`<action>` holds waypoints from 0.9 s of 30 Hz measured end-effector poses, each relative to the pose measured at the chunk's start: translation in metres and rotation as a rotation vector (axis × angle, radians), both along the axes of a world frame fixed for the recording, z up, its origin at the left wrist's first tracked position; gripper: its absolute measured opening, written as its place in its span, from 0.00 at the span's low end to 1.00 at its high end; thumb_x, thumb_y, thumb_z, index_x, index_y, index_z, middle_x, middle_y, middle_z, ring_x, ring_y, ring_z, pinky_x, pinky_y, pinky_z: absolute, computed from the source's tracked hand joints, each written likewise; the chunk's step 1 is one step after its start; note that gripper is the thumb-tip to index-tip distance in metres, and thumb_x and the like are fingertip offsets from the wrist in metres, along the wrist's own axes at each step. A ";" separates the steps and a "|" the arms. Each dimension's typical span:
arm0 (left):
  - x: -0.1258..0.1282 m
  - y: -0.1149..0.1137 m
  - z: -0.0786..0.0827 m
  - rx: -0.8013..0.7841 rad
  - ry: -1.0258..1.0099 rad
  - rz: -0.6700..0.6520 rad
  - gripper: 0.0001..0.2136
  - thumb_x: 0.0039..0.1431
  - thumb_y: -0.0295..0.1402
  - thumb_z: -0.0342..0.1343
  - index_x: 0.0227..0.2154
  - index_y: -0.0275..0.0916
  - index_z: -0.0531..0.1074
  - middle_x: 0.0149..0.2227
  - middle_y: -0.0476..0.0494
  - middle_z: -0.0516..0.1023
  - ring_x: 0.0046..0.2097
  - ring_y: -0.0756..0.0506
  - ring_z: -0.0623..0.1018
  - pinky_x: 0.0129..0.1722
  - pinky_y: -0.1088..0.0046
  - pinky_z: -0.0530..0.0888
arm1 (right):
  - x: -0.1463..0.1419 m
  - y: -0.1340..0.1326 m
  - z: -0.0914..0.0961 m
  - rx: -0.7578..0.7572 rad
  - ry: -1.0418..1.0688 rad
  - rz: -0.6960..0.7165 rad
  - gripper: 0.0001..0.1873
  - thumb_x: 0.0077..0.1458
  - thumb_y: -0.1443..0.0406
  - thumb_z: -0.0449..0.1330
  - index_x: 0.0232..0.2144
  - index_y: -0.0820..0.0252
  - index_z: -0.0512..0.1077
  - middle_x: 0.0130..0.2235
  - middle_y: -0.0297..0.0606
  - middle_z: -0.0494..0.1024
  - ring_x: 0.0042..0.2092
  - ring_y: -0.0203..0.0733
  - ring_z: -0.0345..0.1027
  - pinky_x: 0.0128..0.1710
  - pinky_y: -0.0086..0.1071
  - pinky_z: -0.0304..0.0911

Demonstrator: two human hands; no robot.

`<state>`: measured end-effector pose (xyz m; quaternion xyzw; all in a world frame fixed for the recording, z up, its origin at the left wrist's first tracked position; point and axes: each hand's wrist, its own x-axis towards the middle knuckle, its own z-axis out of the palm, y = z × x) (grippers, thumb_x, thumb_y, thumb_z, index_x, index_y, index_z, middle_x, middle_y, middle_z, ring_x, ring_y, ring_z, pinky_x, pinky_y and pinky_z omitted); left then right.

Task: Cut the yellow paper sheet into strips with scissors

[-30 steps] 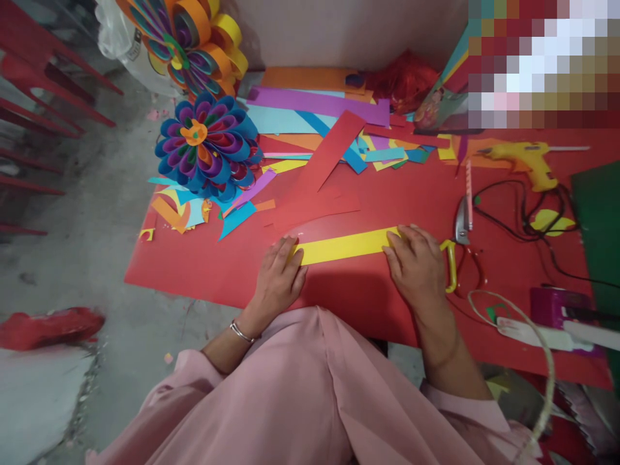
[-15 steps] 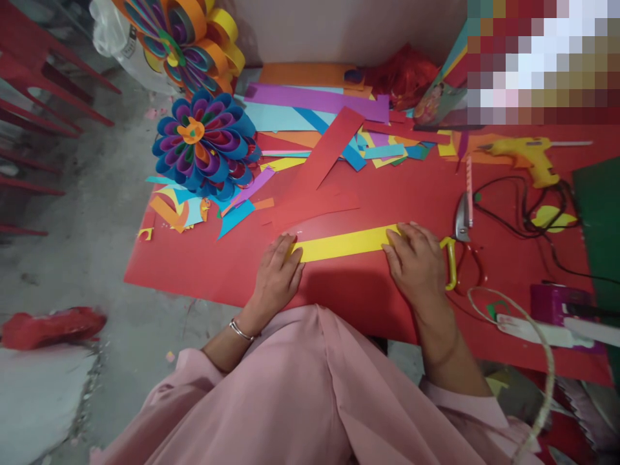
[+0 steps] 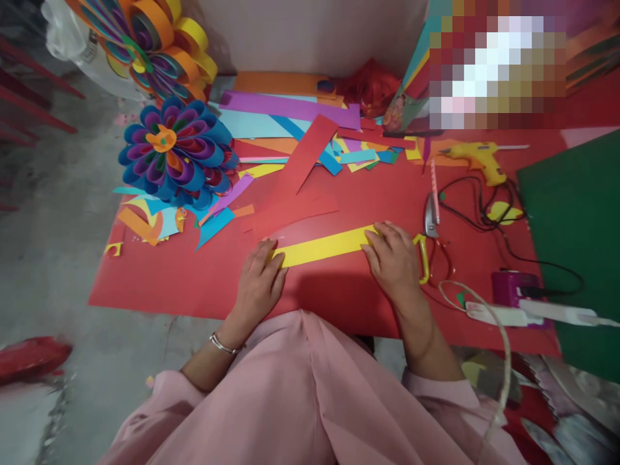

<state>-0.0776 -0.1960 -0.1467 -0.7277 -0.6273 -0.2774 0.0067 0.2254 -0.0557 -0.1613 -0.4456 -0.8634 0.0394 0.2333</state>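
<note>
A yellow paper strip [image 3: 325, 248] lies nearly level across the front of the red tabletop [image 3: 159, 278], its right end a little higher in view. My left hand [image 3: 260, 278] has its fingers closed on the strip's left end. At the other end, my right hand [image 3: 393, 259] grips the strip with thumb and fingers. Both ends of the strip are partly hidden under my fingers. Just right of my right hand are scissors [image 3: 424, 258] with a yellow handle. Beyond the strip lie red paper strips [image 3: 310, 152].
A blue and purple paper flower [image 3: 177, 152] stands at the left, with a larger orange and yellow one [image 3: 155, 39] behind it. Paper scraps [image 3: 217, 223] spread nearby. At right are a yellow glue gun [image 3: 477, 158], its black cord and a white power strip [image 3: 504, 314].
The camera view has swung right, so everything sits further left in the picture. Both hands keep their hold on the yellow strip, which looks much the same.
</note>
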 end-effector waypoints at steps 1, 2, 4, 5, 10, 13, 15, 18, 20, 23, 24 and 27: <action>0.000 0.000 0.000 -0.003 -0.002 0.001 0.15 0.69 0.28 0.58 0.56 0.38 0.72 0.64 0.26 0.73 0.70 0.31 0.71 0.66 0.44 0.73 | 0.000 0.000 0.000 0.004 0.003 0.001 0.16 0.72 0.59 0.57 0.55 0.58 0.77 0.57 0.51 0.79 0.64 0.58 0.68 0.62 0.54 0.68; -0.001 0.000 -0.001 -0.007 -0.006 0.002 0.15 0.69 0.28 0.58 0.56 0.39 0.72 0.64 0.26 0.73 0.70 0.31 0.71 0.66 0.44 0.73 | 0.000 0.000 0.000 0.007 0.005 0.001 0.16 0.72 0.59 0.58 0.54 0.58 0.78 0.57 0.51 0.79 0.63 0.58 0.68 0.62 0.54 0.68; -0.001 0.000 -0.002 -0.009 -0.024 0.004 0.15 0.69 0.29 0.58 0.56 0.40 0.72 0.64 0.27 0.73 0.69 0.31 0.71 0.66 0.43 0.73 | -0.001 0.001 0.000 0.012 0.005 -0.004 0.15 0.71 0.59 0.58 0.54 0.56 0.78 0.57 0.50 0.79 0.62 0.58 0.69 0.62 0.54 0.68; -0.002 0.000 -0.002 -0.011 -0.034 0.004 0.15 0.69 0.29 0.58 0.56 0.41 0.72 0.65 0.28 0.73 0.69 0.32 0.71 0.67 0.43 0.73 | -0.001 0.001 0.001 0.011 0.001 -0.006 0.15 0.71 0.59 0.58 0.54 0.56 0.78 0.56 0.49 0.79 0.62 0.58 0.70 0.62 0.54 0.68; -0.002 0.001 -0.003 -0.003 -0.046 0.001 0.15 0.69 0.28 0.59 0.56 0.40 0.72 0.64 0.27 0.73 0.69 0.31 0.71 0.65 0.43 0.74 | -0.001 0.001 0.001 0.017 0.002 -0.008 0.15 0.71 0.59 0.58 0.53 0.57 0.78 0.56 0.50 0.79 0.62 0.58 0.69 0.62 0.53 0.69; -0.002 0.000 -0.004 0.003 -0.046 -0.002 0.15 0.69 0.28 0.59 0.57 0.40 0.72 0.64 0.27 0.73 0.70 0.31 0.71 0.66 0.43 0.73 | 0.000 0.001 0.001 -0.002 0.014 -0.007 0.15 0.71 0.59 0.58 0.54 0.55 0.78 0.57 0.49 0.79 0.62 0.58 0.69 0.62 0.55 0.68; -0.002 0.000 -0.004 -0.001 -0.048 -0.003 0.16 0.69 0.28 0.59 0.57 0.41 0.72 0.65 0.28 0.73 0.70 0.31 0.71 0.66 0.43 0.73 | 0.000 0.001 0.001 -0.011 0.028 -0.007 0.15 0.71 0.59 0.58 0.55 0.54 0.77 0.57 0.49 0.79 0.63 0.58 0.69 0.63 0.56 0.67; -0.002 0.000 -0.003 -0.002 -0.046 -0.004 0.16 0.68 0.28 0.59 0.58 0.41 0.72 0.65 0.28 0.73 0.70 0.31 0.71 0.66 0.43 0.73 | 0.001 0.000 0.001 -0.007 0.053 -0.011 0.15 0.71 0.59 0.58 0.55 0.54 0.77 0.57 0.49 0.79 0.63 0.58 0.69 0.63 0.56 0.67; -0.002 0.000 -0.003 0.001 -0.041 -0.005 0.16 0.68 0.28 0.59 0.57 0.41 0.72 0.65 0.27 0.73 0.69 0.31 0.71 0.66 0.43 0.73 | 0.001 0.000 0.001 0.008 0.064 -0.015 0.14 0.70 0.60 0.59 0.54 0.54 0.77 0.56 0.49 0.79 0.62 0.58 0.70 0.63 0.56 0.67; -0.002 0.000 -0.002 -0.003 -0.042 -0.011 0.17 0.68 0.28 0.59 0.58 0.41 0.72 0.65 0.27 0.72 0.70 0.30 0.71 0.66 0.42 0.73 | 0.001 -0.001 0.002 0.042 0.087 -0.011 0.13 0.70 0.61 0.60 0.53 0.56 0.77 0.55 0.50 0.79 0.62 0.58 0.70 0.63 0.56 0.68; -0.002 0.000 -0.002 -0.007 -0.045 -0.012 0.17 0.68 0.28 0.59 0.58 0.41 0.72 0.65 0.28 0.72 0.70 0.31 0.71 0.66 0.42 0.73 | 0.001 -0.001 0.002 0.047 0.093 -0.011 0.13 0.70 0.61 0.60 0.53 0.57 0.77 0.55 0.50 0.79 0.62 0.58 0.70 0.63 0.55 0.68; -0.003 0.001 -0.002 -0.018 -0.052 -0.005 0.16 0.69 0.29 0.58 0.58 0.43 0.72 0.66 0.29 0.72 0.70 0.31 0.71 0.66 0.41 0.73 | 0.001 -0.002 0.003 0.043 0.109 -0.027 0.15 0.69 0.60 0.60 0.55 0.55 0.75 0.56 0.50 0.79 0.62 0.58 0.70 0.63 0.55 0.67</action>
